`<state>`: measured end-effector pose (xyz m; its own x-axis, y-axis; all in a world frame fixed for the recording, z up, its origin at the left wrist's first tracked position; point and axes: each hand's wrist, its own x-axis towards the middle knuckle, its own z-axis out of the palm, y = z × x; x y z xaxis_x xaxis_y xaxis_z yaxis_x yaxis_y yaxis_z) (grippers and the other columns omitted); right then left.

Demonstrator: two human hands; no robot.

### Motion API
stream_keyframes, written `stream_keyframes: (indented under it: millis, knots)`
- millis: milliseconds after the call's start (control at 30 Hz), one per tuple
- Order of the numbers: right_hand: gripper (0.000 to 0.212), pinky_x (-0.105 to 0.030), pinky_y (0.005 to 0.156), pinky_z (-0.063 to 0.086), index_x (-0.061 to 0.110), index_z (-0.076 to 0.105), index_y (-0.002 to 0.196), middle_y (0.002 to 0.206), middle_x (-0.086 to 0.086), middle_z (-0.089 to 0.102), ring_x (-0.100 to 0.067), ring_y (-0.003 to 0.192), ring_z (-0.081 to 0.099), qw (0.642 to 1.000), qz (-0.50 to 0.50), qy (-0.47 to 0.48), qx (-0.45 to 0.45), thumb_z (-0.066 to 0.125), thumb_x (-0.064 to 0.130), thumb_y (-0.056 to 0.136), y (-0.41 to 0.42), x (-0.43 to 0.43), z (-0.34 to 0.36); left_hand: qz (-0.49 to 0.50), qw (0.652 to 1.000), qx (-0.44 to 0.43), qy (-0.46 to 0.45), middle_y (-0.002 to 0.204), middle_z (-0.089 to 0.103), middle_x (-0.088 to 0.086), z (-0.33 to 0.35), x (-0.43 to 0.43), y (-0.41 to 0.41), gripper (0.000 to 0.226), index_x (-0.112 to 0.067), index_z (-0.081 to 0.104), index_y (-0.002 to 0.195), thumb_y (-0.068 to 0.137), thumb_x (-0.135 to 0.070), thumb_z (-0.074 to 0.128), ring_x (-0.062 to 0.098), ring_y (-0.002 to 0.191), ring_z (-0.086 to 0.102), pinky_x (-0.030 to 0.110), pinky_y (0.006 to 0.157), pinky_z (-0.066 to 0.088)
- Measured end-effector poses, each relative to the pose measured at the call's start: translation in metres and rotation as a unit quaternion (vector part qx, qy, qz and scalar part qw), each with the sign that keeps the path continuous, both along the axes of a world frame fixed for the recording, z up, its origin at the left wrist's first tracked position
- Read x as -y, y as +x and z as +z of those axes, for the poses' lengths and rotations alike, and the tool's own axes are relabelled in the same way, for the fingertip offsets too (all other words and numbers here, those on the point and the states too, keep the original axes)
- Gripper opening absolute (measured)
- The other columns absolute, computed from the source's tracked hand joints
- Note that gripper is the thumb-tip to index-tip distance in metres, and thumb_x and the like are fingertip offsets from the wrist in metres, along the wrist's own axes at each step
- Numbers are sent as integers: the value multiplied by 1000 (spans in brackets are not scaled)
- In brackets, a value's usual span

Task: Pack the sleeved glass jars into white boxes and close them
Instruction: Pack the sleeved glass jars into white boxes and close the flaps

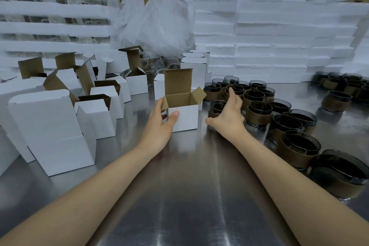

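At the middle of the steel tabletop [189,185] stands an open white box [184,115], its brown lid flap upright and its side flaps spread, so the mouth is clear to take a jar from above. The left hand [161,121] steadies this box from its left side: the thumb lies across the white front face and the fingers curl around the far left corner, a light hold that probably keeps the box from sliding while it is loaded. To the right of the box, the right hand [229,113] reaches out with fingers spread wide and holds nothing; its fingertips stretch toward the cluster of sleeved glass jars [257,106]. These dark jars, each wrapped in a brown sleeve, stand upright and packed close together just right of the box, within easy reach. The nearest jars sit right under and just beyond the right hand's fingers, though whether a fingertip already touches a rim cannot be told. Left of the box lie more white boxes [99,104], open and waiting, and behind it rise stacked foam trays [269,46].
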<state>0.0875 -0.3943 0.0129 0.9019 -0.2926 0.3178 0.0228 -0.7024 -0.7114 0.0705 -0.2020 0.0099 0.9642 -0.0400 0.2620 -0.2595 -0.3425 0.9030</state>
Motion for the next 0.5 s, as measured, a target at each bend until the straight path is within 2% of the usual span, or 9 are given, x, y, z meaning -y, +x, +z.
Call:
stream_keyframes:
  millis: [100, 200, 267, 367, 467, 500]
  knots:
    - [103, -36, 101, 41, 17, 10, 147, 143, -12, 29, -23, 115, 44, 993, 20, 118, 18, 78, 10, 69, -2, -1, 0, 1, 1000, -3, 1, 147, 42, -8, 0, 0, 1, 62, -30, 21, 151, 97, -41, 49, 14, 133, 42, 45, 111, 36]
    - [87, -28, 98, 43, 11, 32, 140, 133, -7, 50, -22, 119, 51, 991, 6, 128, 44, 82, 21, 70, -2, -2, -1, 1, 1000, -1, 1, 145, 43, -8, 0, 0, 0, 61, -30, 21, 151, 97, -40, 49, 13, 132, 43, 44, 111, 37]
    - [77, -24, 96, 42, 14, 43, 136, 129, -3, 54, -17, 117, 52, 988, 13, 136, 79, 81, 33, 71, -4, -4, 1, 0, 1000, -2, 2, 145, 43, -8, 0, 0, 0, 62, -30, 21, 151, 97, -41, 49, 13, 131, 43, 44, 111, 37]
    - [65, -25, 92, 47, 22, 44, 130, 127, -2, 52, -15, 113, 53, 974, 34, 190, 122, 78, 35, 76, -6, -10, 3, 1, 1000, -1, 5, 146, 42, -8, 0, 0, 0, 62, -30, 21, 151, 97, -41, 49, 13, 132, 42, 44, 111, 36]
    - [61, -24, 70, 58, 26, 41, 119, 114, 0, 55, -19, 106, 59, 954, 53, 251, 156, 81, 33, 73, -7, -14, 3, 1, 1000, -3, 5, 147, 41, -7, 0, -1, 0, 63, -30, 20, 151, 97, -42, 49, 14, 133, 42, 45, 110, 37]
    - [61, -23, 72, 57, 28, 41, 116, 111, 2, 57, -17, 104, 60, 954, 55, 245, 162, 82, 35, 72, -7, -13, 2, 1, 1000, -4, 6, 147, 41, -7, 1, 0, -1, 63, -30, 19, 151, 97, -42, 48, 14, 133, 42, 45, 109, 38]
